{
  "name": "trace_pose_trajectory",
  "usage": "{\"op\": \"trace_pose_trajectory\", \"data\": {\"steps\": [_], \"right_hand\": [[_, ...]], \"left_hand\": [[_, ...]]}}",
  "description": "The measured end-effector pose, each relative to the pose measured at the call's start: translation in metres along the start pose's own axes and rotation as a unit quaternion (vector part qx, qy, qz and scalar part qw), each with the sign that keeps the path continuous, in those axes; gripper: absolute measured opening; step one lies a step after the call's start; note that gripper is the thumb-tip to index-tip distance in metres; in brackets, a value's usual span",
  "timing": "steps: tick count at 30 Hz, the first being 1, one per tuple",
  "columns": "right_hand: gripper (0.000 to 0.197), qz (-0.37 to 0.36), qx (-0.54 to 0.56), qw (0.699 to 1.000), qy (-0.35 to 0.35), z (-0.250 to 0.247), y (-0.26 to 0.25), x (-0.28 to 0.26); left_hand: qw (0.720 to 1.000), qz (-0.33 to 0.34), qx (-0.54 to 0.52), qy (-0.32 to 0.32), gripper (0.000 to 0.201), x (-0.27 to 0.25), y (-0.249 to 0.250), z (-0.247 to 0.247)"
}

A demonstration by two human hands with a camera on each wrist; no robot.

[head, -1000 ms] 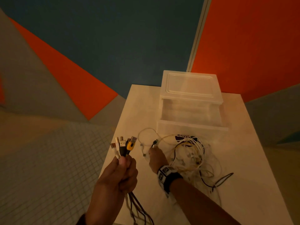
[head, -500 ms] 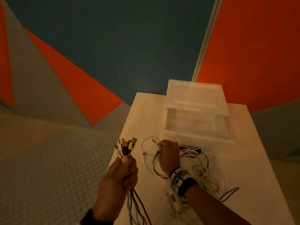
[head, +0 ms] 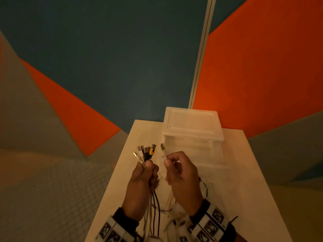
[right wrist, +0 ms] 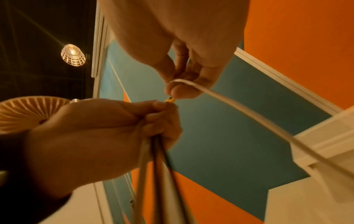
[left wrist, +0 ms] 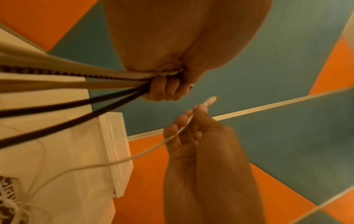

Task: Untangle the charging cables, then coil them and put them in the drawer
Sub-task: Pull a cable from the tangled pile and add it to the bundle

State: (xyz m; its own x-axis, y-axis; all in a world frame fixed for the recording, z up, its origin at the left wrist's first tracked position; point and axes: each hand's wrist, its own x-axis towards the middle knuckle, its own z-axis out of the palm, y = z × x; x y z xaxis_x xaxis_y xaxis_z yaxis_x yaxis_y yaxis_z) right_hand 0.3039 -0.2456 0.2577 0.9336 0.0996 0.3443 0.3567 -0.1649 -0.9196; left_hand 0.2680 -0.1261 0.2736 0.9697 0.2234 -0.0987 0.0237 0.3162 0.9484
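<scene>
My left hand grips a bundle of several charging cables, white, black and one with an orange plug, their plugs standing up above the fist and their cords hanging down. In the left wrist view the cords run out of the fist to the left. My right hand pinches one white cable just below its plug, held upright close to the right of the bundle. That cable trails down toward the table. The translucent drawer unit stands behind the hands, its drawer pulled out.
The white table carries the drawer unit and a loose tangle of cable partly hidden under my right wrist. Its left edge drops to a tiled floor. Orange and blue walls stand behind.
My right hand has lifted off the tangle on the table with one white cable and brought its plug up beside the bundle. My left hand keeps its grip on the bundle.
</scene>
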Motion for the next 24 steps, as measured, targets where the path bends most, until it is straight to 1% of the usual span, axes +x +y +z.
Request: {"op": "trace_pose_trajectory", "data": {"steps": [2,5,7,9,11,13,15,18,20,22,24], "right_hand": [[0.004,-0.005,0.016,1.0,0.014,0.003,-0.01,-0.006],[0.014,-0.019,0.018,0.999,0.035,0.008,-0.021,-0.007],[0.012,-0.022,0.022,0.998,0.048,0.009,-0.024,-0.005],[0.015,0.002,0.032,0.998,0.057,0.008,-0.027,0.001],[0.025,0.047,0.062,0.995,0.054,0.005,-0.03,0.007],[0.032,0.087,0.1,0.99,0.043,0.002,-0.034,0.012],[0.036,0.111,0.119,0.986,0.026,-0.002,-0.039,0.015],[0.036,0.107,0.121,0.987,-0.021,-0.005,-0.041,0.015],[0.031,0.09,0.124,0.986,-0.064,-0.008,-0.042,0.015],[0.02,0.076,0.125,0.984,-0.097,-0.013,-0.043,0.016],[0.014,0.07,0.118,0.986,-0.098,-0.016,-0.044,0.018]], "left_hand": [[1.0,0.004,0.016,-0.011,0.033,-0.002,-0.002,0.007],[0.999,0.013,0.036,-0.034,0.026,-0.005,-0.001,0.014],[0.998,0.029,0.056,-0.03,0.027,-0.004,0.004,0.017],[0.998,0.042,0.047,-0.031,0.031,-0.002,0.014,0.021],[0.998,0.042,0.029,-0.035,0.034,0.0,0.022,0.024],[0.998,0.031,0.004,-0.049,0.03,0.002,0.029,0.024],[0.998,0.022,-0.008,-0.066,0.028,0.005,0.034,0.023],[0.996,0.022,0.002,-0.089,0.033,0.009,0.037,0.018],[0.995,0.027,0.002,-0.096,0.031,0.011,0.037,0.014],[0.995,0.03,-0.005,-0.099,0.029,0.013,0.037,0.009],[0.994,0.031,0.007,-0.105,0.031,0.014,0.038,0.006]]}}
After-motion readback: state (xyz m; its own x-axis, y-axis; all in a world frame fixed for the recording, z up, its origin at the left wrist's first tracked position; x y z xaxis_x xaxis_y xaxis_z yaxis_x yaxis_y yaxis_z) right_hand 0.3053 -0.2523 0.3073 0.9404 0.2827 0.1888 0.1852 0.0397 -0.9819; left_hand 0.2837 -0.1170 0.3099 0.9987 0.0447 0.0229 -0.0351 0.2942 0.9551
